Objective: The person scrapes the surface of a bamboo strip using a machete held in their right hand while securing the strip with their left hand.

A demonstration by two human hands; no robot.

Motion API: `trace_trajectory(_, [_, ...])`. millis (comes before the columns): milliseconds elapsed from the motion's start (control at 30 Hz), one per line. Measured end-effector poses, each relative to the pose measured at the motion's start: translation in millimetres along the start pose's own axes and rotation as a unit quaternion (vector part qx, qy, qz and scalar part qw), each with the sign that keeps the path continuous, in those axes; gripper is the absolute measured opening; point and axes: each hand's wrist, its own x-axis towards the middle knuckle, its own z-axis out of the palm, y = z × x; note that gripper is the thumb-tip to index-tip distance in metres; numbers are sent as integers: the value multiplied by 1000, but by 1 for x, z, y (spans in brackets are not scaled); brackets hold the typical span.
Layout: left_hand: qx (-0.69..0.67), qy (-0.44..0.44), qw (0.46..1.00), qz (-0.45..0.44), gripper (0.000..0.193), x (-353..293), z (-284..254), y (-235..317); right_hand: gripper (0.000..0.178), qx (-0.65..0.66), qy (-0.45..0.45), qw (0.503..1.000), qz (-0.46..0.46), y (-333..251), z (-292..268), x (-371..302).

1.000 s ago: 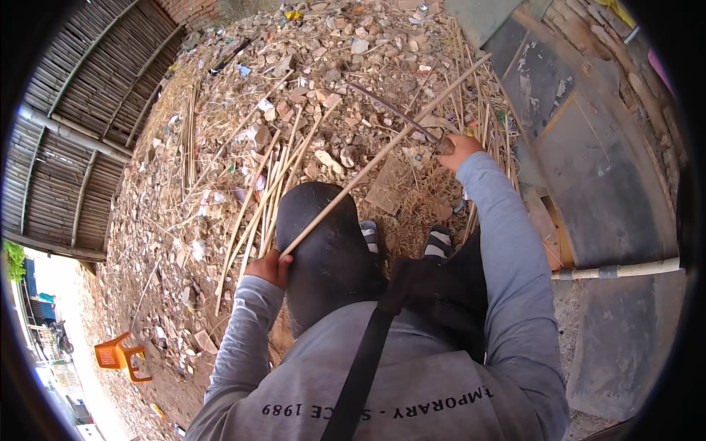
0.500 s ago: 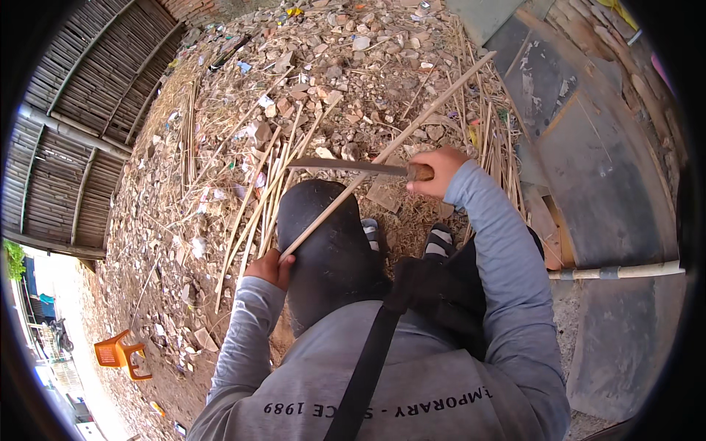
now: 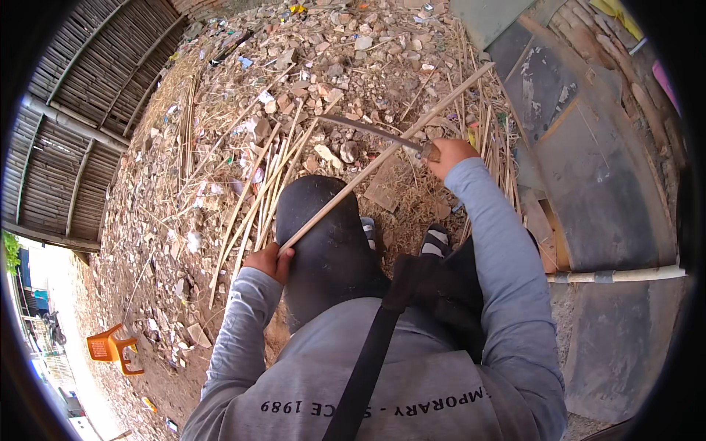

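a long pale strip (image 3: 379, 165) slants across mid-frame, passing over a dark-clad knee (image 3: 316, 213), apparently for support; the left hand (image 3: 270, 263) curls around its lower end, likely to steady it. the right hand (image 3: 450, 156), wrapped around a knife (image 3: 368, 128), angles it across the strip, contact unclear. half a second earlier, the knife lay lower and nearly level.

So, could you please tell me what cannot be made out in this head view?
In the head view:
Knife, handle: partly covered by the right hand.
Stick, lower end: covered by the left hand.
Left sandal: partly behind the left knee.
Pink thing: cut off by the picture's right edge.
Dark object, far left: too small.
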Motion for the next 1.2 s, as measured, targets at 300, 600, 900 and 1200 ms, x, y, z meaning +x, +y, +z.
trace_trajectory(300, [-23, 2, 1000, 18, 42, 5, 6, -2, 27, 48, 66, 996, 48, 24, 8, 6])
trace_trajectory(600, [-18, -4, 1000, -3, 43, 0, 13, -10, 27, -1, -8, 998, -70, -32, -3, -16])
trace_trajectory(900, [23, -20, 999, -12, 43, 3, 2, -9, 28, 58, 41, 995, 74, 21, 1, 9])
trace_trajectory(1200, [-38, -9, 999, 20, 46, 6, 15, -14, 32, 49, -18, 998, 26, -14, 14, -5])
